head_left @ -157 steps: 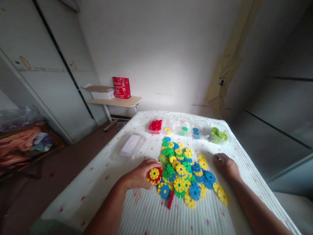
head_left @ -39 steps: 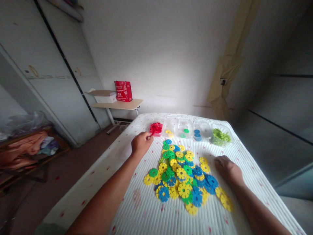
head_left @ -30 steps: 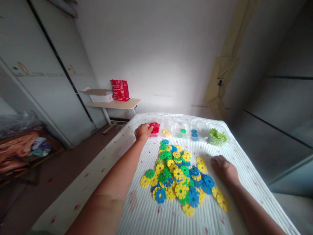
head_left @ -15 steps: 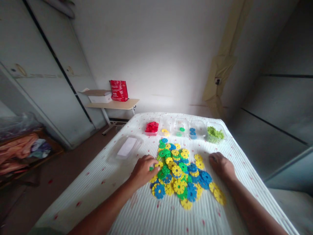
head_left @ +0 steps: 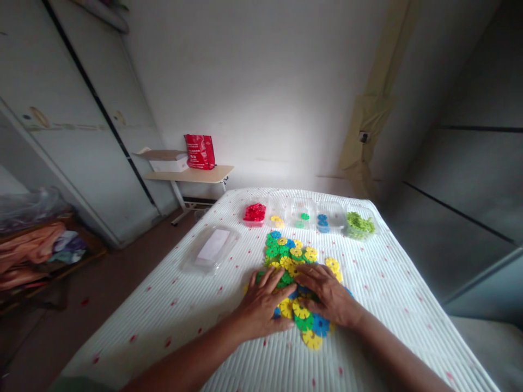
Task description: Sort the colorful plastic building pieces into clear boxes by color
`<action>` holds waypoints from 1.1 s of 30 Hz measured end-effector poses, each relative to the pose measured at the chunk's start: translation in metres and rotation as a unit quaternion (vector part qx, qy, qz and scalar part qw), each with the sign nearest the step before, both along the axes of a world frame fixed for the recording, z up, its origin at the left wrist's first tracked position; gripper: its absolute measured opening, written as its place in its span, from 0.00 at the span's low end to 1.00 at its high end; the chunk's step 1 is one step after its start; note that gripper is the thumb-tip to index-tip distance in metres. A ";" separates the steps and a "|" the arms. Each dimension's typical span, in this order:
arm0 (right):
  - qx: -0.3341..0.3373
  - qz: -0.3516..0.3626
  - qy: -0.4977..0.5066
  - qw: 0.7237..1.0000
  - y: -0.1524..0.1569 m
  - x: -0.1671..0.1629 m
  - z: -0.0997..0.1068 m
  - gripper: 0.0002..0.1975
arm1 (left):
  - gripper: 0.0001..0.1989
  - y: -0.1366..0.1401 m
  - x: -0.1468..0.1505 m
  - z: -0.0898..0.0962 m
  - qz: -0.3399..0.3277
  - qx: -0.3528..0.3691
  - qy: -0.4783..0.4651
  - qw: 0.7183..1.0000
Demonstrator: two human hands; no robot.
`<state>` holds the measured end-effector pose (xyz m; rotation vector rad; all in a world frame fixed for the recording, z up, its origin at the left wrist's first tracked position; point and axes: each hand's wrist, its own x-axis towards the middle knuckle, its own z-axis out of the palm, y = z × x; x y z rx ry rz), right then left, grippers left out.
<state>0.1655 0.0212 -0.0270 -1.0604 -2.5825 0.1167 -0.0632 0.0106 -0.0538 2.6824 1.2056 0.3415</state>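
And here we are, both hands palm-down on the pile of discs (head_left: 302, 309)! The left hand (head_left: 263, 305) lies over its near left part, fingers splayed and slightly arched; the right hand (head_left: 327, 291) covers the right side, fingers loosely bent, thumb apart. Neither is clenched, though whether a fingertip pinches a disc I cannot tell.

Look at those pieces: flat plastic rounds in yellow, green and blue, rims notched like petals, a small hole in the middle, overlapping in a loose heap between and beneath the hands. Under it all runs the white cover (head_left: 392, 294), ribbed in soft ridges and flecked with red.

Beyond the pile, a line of clear plastic boxes (head_left: 338, 218)! From the left: glossy red pieces (head_left: 255, 212) heaped up, a few yellow discs (head_left: 277, 219), a green disc (head_left: 305, 216), some stacked blue discs (head_left: 322, 218), then a frilly mound of lime pieces (head_left: 360, 222) (positively salad-like, that one).

Off to the left sits a see-through plastic lid (head_left: 233, 240), rounded at the corners, with a smooth pale paper rectangle (head_left: 212, 247) showing in it.
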 end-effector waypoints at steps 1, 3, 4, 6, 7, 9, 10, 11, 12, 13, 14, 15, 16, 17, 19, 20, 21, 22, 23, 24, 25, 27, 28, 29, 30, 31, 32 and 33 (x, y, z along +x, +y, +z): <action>0.006 -0.012 0.011 1.000 0.003 0.006 -0.004 0.22 | 0.35 0.003 0.005 0.001 -0.002 -0.001 -0.007 1.000; 0.020 -0.031 0.040 0.999 0.011 0.023 -0.011 0.20 | 0.35 0.007 0.015 0.004 -0.010 -0.003 -0.023 1.000; 0.025 -0.035 0.053 0.998 0.015 0.032 -0.014 0.19 | 0.34 0.007 0.020 0.006 -0.021 -0.004 -0.033 0.999; 0.025 -0.039 0.072 0.996 0.019 0.048 -0.018 0.18 | 0.33 0.006 0.030 0.009 -0.057 -0.006 -0.055 0.997; 0.020 -0.042 0.077 0.996 0.021 0.055 -0.019 0.18 | 0.32 0.004 0.034 0.010 -0.077 -0.005 -0.067 0.995; 0.008 -0.047 0.083 0.995 0.022 0.064 -0.019 0.18 | 0.30 0.003 0.038 0.011 -0.109 0.001 -0.097 0.989; 0.004 -0.049 0.088 0.995 0.022 0.068 -0.019 0.18 | 0.27 0.003 0.038 0.012 -0.109 0.007 -0.118 0.987; 0.001 -0.050 0.093 0.994 0.022 0.069 -0.019 0.18 | 0.23 0.005 0.036 0.012 -0.093 0.014 -0.142 0.985; 0.000 -0.052 0.099 0.994 0.021 0.070 -0.018 0.18 | 0.18 0.009 0.033 0.012 -0.063 0.021 -0.170 0.983; 0.001 -0.056 0.104 0.993 0.021 0.070 -0.018 0.19 | 0.14 0.015 0.029 0.012 -0.021 0.028 -0.197 0.980; 0.004 -0.062 0.108 0.992 0.022 0.069 -0.018 0.19 | 0.12 0.022 0.024 0.013 0.028 0.034 -0.217 0.975; 0.008 -0.068 0.111 0.991 0.022 0.067 -0.017 0.19 | 0.12 0.030 0.019 0.013 0.076 0.039 -0.227 0.970; 0.013 -0.073 0.112 0.991 0.022 0.064 -0.017 0.18 | 0.12 0.039 0.013 0.012 0.114 0.044 -0.218 0.968; 0.018 -0.074 0.113 0.991 0.022 0.061 -0.017 0.18 | 0.11 0.047 0.008 0.011 0.142 0.048 -0.196 0.969; 0.025 -0.070 0.110 0.991 0.023 0.056 -0.019 0.17 | 0.12 0.061 0.001 0.008 0.167 0.045 -0.137 0.975; 0.028 -0.067 0.106 0.992 0.023 0.054 -0.020 0.17 | 0.13 0.066 -0.001 0.006 0.170 0.044 -0.112 0.978; 0.029 -0.066 0.101 0.992 0.023 0.053 -0.022 0.17 | 0.14 0.069 -0.002 0.004 0.168 0.044 -0.092 0.980; 0.030 -0.066 0.095 0.993 0.023 0.051 -0.023 0.17 | 0.14 0.070 -0.002 0.002 0.165 0.047 -0.078 0.982; 0.031 -0.067 0.090 0.993 0.023 0.050 -0.024 0.17 | 0.14 0.070 -0.002 0.001 0.161 0.053 -0.068 0.983; 0.031 -0.069 0.085 0.994 0.023 0.050 -0.024 0.16 | 0.13 0.069 -0.001 -0.001 0.157 0.061 -0.060 0.984; 0.033 -0.070 0.081 0.994 0.023 0.049 -0.024 0.16 | 0.11 0.067 0.000 -0.001 0.153 0.070 -0.052 0.984; 0.039 -0.070 0.078 0.994 0.022 0.047 -0.022 0.14 | 0.10 0.063 0.001 -0.001 0.143 0.085 -0.034 0.986; 0.044 -0.070 0.079 0.993 0.022 0.045 -0.021 0.14 | 0.10 0.061 0.001 -0.001 0.136 0.090 -0.026 0.986; 0.050 -0.071 0.081 0.993 0.021 0.044 -0.019 0.13 | 0.10 0.060 0.000 -0.001 0.129 0.094 -0.022 0.987; 0.054 -0.072 0.083 0.992 0.020 0.043 -0.018 0.13 | 0.10 0.059 -0.001 0.000 0.120 0.096 -0.022 0.988; 0.057 -0.072 0.085 0.992 0.020 0.041 -0.017 0.13 | 0.11 0.060 -0.002 0.000 0.113 0.097 -0.026 0.989; 0.059 -0.072 0.087 0.992 0.019 0.040 -0.016 0.13 | 0.10 0.060 -0.003 0.001 0.107 0.096 -0.032 0.989; 0.061 -0.071 0.089 0.992 0.019 0.040 -0.015 0.12 | 0.10 0.061 -0.004 0.001 0.104 0.092 -0.039 0.990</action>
